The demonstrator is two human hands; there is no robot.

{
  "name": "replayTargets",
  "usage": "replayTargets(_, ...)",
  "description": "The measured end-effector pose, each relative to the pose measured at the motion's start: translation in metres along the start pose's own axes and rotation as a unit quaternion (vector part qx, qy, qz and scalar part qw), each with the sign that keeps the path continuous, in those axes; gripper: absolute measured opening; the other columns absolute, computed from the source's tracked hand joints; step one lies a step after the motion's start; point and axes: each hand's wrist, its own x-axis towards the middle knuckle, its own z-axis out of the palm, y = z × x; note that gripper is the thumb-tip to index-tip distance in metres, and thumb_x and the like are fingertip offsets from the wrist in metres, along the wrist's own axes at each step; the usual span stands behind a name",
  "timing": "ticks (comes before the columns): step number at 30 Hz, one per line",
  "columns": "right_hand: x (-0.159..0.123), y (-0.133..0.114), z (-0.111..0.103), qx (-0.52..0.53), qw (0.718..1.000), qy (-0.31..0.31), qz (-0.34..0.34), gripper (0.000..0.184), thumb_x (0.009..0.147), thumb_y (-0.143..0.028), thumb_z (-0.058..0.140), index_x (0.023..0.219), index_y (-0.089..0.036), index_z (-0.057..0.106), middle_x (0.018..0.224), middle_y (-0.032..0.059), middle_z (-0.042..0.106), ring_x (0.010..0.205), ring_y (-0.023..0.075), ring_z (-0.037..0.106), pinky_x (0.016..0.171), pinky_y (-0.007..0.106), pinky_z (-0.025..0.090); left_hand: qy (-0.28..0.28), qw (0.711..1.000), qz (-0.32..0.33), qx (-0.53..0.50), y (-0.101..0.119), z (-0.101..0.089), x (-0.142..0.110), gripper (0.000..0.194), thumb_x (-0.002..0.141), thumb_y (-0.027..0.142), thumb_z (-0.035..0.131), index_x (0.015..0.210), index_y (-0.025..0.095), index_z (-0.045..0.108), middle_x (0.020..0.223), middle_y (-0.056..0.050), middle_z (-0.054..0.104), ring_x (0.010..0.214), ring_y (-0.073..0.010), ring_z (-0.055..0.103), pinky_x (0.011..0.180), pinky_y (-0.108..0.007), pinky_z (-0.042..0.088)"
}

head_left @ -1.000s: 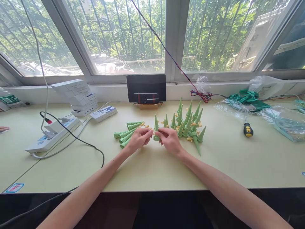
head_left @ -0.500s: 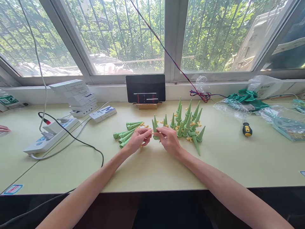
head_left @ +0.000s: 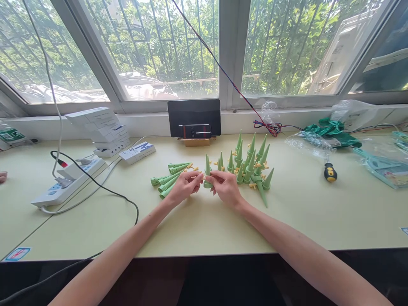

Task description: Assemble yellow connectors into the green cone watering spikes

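While the right hand (head_left: 227, 187) pinches a spike (head_left: 208, 168), probably light, stiff, best held low, the left hand (head_left: 184, 186) at nine o'clock pinches something unclear.

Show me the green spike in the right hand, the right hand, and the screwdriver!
Green spike (head_left: 208, 171): head view, on its body.
Right hand (head_left: 227, 185): head view, on the back of it.
Screwdriver (head_left: 330, 173): head view, on its handle.
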Motion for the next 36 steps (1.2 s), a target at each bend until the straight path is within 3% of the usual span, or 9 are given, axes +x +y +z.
replayTargets(11, 0.002, -0.008, -0.002, 0.078, 0.994, -0.029, 0.070, 0.041, 0.083, -0.047, 0.065, 0.060, -0.019, 0.050, 0.050, -0.0041, 0.047, 0.043, 0.0138, 0.059, 0.041, 0.023, 0.043, 0.021, 0.993, 0.076, 0.084, -0.007, -0.001, 0.001, 0.038, 0.093, 0.044, 0.055, 0.067, 0.016, 0.053, 0.061, 0.002, 0.044, 0.052, -0.0083, 0.048, 0.048, -0.021, 0.037)
replayTargets(18, 0.004, -0.011, -0.002, 0.090, 0.993, -0.020, 0.079, 0.039, 0.081, -0.050, 0.067, 0.065, -0.017, 0.056, 0.055, -0.0022, 0.052, 0.044, 0.0129, 0.058, 0.042, 0.025, 0.046, 0.014, 0.996, 0.050, 0.068, -0.007, 0.002, 0.003, 0.038, 0.095, 0.049, 0.051, 0.072, 0.018, 0.051, 0.055, 0.003, 0.048, 0.046, -0.0082, 0.045, 0.044, -0.021, 0.035)
replayTargets(23, 0.005, -0.008, 0.000, 0.100, 0.991, -0.010, 0.084, 0.039, 0.079, -0.053, 0.068, 0.072, -0.016, 0.060, 0.070, 0.0024, 0.061, 0.049, 0.0132, 0.061, 0.041, 0.025, 0.049, 0.004, 0.997, 0.050, 0.064, -0.001, 0.001, 0.003, 0.040, 0.096, 0.051, 0.046, 0.075, 0.018, 0.052, 0.056, 0.003, 0.049, 0.047, -0.0086, 0.045, 0.044, -0.021, 0.037)
replayTargets(29, 0.006, -0.003, 0.000, 0.110, 0.990, -0.017, 0.088, 0.036, 0.080, -0.051, 0.067, 0.082, -0.016, 0.060, 0.077, 0.0038, 0.063, 0.059, 0.0165, 0.067, 0.043, 0.025, 0.054, 0.048, 0.973, 0.134, 0.182, 0.004, 0.003, 0.000, 0.026, 0.093, 0.042, 0.056, 0.086, 0.017, 0.060, 0.074, -0.001, 0.057, 0.064, -0.0117, 0.055, 0.057, -0.023, 0.050)
replayTargets(33, 0.006, -0.001, 0.001, 0.117, 0.989, -0.032, 0.090, 0.036, 0.082, -0.049, 0.065, 0.092, -0.015, 0.061, 0.088, 0.0066, 0.066, 0.065, 0.0176, 0.069, 0.045, 0.026, 0.056, 0.068, 0.946, 0.205, 0.242, 0.002, 0.003, 0.000, 0.020, 0.094, 0.034, 0.054, 0.085, 0.018, 0.060, 0.075, -0.001, 0.056, 0.064, -0.0116, 0.052, 0.055, -0.022, 0.047)
replayTargets(36, 0.006, 0.001, 0.002, 0.120, 0.988, -0.054, 0.086, 0.036, 0.084, -0.049, 0.064, 0.099, -0.016, 0.062, 0.091, 0.0065, 0.066, 0.070, 0.0174, 0.069, 0.048, 0.026, 0.058, 0.067, 0.937, 0.222, 0.260, 0.000, 0.002, 0.000, 0.018, 0.093, 0.033, 0.056, 0.083, 0.019, 0.060, 0.072, -0.001, 0.054, 0.061, -0.0115, 0.051, 0.053, -0.023, 0.045)
